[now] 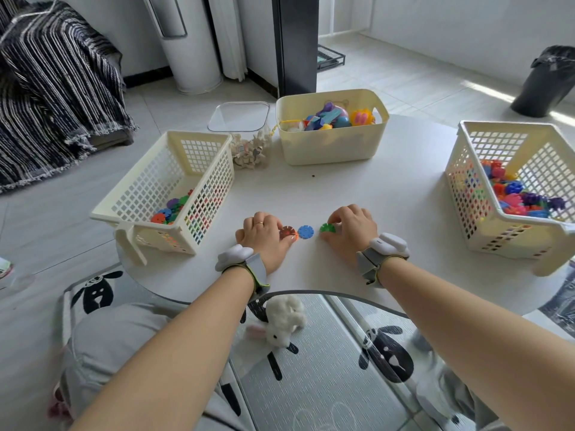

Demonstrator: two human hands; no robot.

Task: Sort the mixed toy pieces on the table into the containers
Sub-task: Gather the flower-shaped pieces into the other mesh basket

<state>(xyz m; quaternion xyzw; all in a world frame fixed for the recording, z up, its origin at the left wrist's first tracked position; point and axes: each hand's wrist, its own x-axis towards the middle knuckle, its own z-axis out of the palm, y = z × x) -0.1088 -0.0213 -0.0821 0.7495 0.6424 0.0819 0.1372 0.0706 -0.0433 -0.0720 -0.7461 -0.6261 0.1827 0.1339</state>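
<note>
From above, we look down at a round white bench (357,194) with both hands resting near its front edge.

Three flat notched toy discs lie in a row between the hands:
- **Orange disc** (287,232): it lies on the bench under the left hand (263,233), whose grip has the fingers curled over it and the thumb at its near edge.
- **Blue disc** (305,232): it lies free, just beside the orange one, and nothing touches it.
- **Green disc** (327,228): the right hand (353,227) closes its grip on it, pinching it with curled fingertips low on the bench.

A left lattice basket (214,188) already holds similar flat discs. A right lattice basket (460,194) holds spikier pieces. At the back stand a cream bin (329,147) of chunky toys and a clear tub (239,103) with pale wooden pieces.

We judge the sorting nearly done, since these three discs are the only loose pieces we can see. The step in hand is picking them up. Next, each hand would need to lift its disc and carry it to the matching container, which is probably the left lattice basket. One hand would then come back for the blue disc.
</note>
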